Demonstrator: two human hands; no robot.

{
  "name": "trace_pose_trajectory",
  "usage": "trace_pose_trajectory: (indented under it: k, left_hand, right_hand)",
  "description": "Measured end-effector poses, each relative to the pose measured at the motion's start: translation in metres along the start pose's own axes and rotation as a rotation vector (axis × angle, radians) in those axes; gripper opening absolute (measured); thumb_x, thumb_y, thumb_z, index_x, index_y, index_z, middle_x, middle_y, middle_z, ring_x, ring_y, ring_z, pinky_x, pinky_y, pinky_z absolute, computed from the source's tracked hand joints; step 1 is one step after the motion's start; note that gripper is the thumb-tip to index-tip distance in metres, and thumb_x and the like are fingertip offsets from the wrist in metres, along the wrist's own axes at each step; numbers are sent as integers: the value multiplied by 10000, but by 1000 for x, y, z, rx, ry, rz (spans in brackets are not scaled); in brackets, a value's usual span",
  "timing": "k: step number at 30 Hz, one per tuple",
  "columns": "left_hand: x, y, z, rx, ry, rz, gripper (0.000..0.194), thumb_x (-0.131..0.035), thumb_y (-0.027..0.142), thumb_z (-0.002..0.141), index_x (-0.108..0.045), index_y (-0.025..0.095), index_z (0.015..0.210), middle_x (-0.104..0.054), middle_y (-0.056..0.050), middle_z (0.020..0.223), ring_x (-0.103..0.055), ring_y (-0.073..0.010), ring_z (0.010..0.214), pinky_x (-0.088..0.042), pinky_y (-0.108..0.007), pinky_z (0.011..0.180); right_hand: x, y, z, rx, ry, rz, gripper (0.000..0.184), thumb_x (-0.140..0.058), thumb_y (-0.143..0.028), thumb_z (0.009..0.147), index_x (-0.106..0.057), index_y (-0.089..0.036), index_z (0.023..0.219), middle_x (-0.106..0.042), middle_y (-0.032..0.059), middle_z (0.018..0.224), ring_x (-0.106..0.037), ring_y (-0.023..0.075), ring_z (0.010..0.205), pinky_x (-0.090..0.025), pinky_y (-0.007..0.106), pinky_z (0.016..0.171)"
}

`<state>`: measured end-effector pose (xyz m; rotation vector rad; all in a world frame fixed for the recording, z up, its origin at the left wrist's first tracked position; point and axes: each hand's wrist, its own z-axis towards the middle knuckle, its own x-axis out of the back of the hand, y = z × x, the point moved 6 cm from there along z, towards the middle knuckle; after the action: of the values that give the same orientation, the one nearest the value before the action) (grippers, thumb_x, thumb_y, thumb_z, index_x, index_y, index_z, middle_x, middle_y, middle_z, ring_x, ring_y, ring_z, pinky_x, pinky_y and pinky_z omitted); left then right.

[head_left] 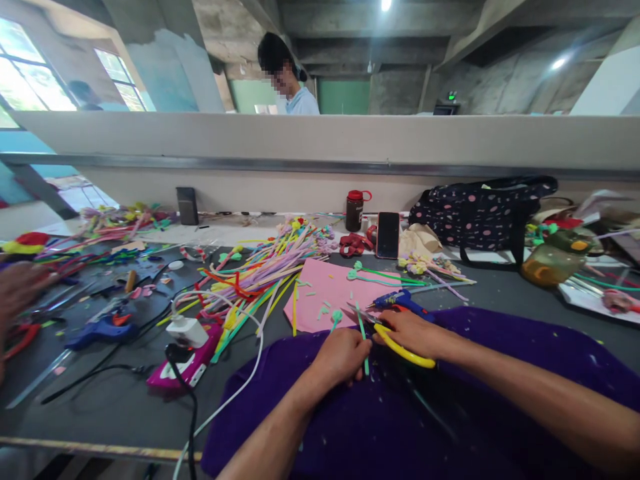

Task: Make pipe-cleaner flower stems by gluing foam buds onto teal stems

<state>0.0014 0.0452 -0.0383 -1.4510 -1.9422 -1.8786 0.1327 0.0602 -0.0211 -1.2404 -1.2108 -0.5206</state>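
My left hand point(343, 357) is closed in a pinch on a thin green pipe cleaner point(363, 333), held roughly upright over a purple cloth point(500, 413). My right hand point(413, 333) grips yellow-handled scissors point(400, 348), whose blades point left and meet the green stem just above my left fingers. Just beyond my hands lies a pink sheet point(327, 293) with green scraps on it. A blue glue gun point(400, 300) lies just behind my right hand.
A heap of coloured pipe cleaners point(260, 273) spreads left of the pink sheet. Another blue glue gun point(103, 330), a white plug point(186, 331) on a pink power strip point(187, 367), a phone point(388, 235), a red-capped bottle point(355, 210) and a dotted bag point(480, 213) sit around. Another person's hand point(17, 287) is at far left.
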Motion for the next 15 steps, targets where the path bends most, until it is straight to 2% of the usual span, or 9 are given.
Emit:
trace_pose_trajectory:
  k: [8,12,15]
  left_hand:
    - [2,5,-2,14,2,4,354,-320,318,784,-578,141,618,-604,-35,482,-482,-123,323,-386,-228,402]
    - [1,5,-2,24,3,0,331,-324,305,777,-545,151,584,-596,-31,473,-475,-121,313,-370,-222,377]
    - [1,3,-3,7,12,-19,321,-333,305,776,-522,157,562,-581,-21,457,-475,-117,311,-363,-216,373]
  right_hand:
    - [3,-7,-4,40,5,42,330,-480,-350,805,-598,-198,1073,-642,78,1045,-580,225,922,-403,295,802]
    - [4,-6,-1,36,21,69,338,-511,-348,785,-605,-214,1082,-653,68,1022,-587,228,906,-411,292,788]
    - [9,-2,-3,26,8,76,350,-517,-408,769,-623,-207,1036,-665,62,960,-602,231,842,-427,287,711]
